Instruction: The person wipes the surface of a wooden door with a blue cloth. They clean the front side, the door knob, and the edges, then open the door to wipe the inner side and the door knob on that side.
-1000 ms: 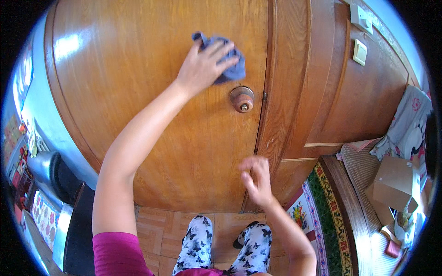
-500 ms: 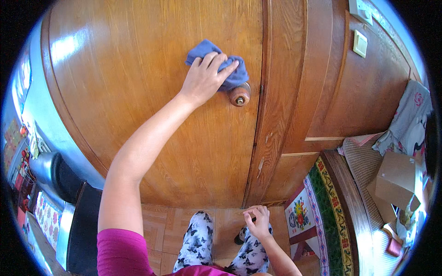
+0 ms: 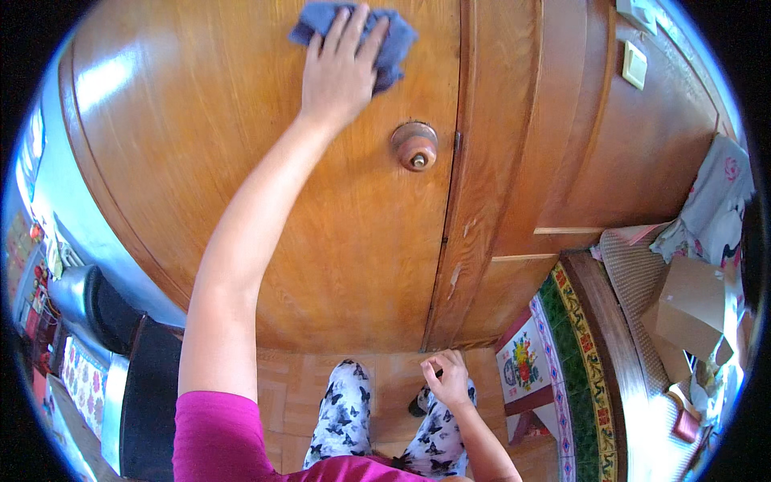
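In the head view, a crumpled blue cloth [image 3: 353, 36] is pressed flat against the wooden door [image 3: 241, 185] by the left hand [image 3: 341, 68], whose fingers are spread over it. The cloth lies high on the panel, above and to the left of the round knob [image 3: 414, 145], clear of it. The right hand [image 3: 446, 379] is held low near the legs, loosely curled and empty, far from the cloth.

Left hand [image 3: 341, 68] slid the blue cloth [image 3: 357, 32] up off the doorknob [image 3: 414, 145]
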A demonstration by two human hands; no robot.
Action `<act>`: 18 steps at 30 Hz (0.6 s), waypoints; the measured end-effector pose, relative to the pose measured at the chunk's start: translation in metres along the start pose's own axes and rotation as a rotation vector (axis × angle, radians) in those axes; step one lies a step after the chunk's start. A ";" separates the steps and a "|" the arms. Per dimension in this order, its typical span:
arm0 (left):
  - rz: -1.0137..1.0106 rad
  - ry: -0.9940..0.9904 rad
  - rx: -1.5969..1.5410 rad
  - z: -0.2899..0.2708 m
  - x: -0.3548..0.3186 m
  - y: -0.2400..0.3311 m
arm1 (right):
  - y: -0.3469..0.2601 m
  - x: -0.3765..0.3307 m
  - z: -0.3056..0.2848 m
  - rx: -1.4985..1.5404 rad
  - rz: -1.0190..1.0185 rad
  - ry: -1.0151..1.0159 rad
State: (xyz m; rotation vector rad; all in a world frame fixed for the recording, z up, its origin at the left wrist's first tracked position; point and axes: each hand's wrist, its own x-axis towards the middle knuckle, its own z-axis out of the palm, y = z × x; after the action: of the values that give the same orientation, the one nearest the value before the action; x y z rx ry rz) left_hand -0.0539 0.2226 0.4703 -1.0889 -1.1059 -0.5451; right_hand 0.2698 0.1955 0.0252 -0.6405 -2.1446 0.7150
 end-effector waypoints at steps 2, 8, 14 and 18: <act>0.008 -0.190 0.023 0.002 -0.048 0.016 | 0.000 0.000 0.001 -0.016 -0.012 -0.016; 0.093 -0.551 -0.123 -0.026 -0.213 0.070 | -0.002 0.000 0.009 0.017 -0.023 -0.021; 0.058 -0.884 -0.533 -0.079 -0.295 0.108 | 0.010 0.012 0.016 0.323 0.146 -0.080; -0.572 -0.731 -0.921 -0.110 -0.257 0.171 | -0.042 0.073 0.021 1.059 0.505 -0.088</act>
State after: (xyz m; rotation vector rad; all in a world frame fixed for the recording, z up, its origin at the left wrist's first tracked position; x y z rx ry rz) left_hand 0.0301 0.1563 0.1610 -1.8560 -1.9141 -1.2410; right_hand 0.2025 0.2062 0.0782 -0.5337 -1.3405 1.9646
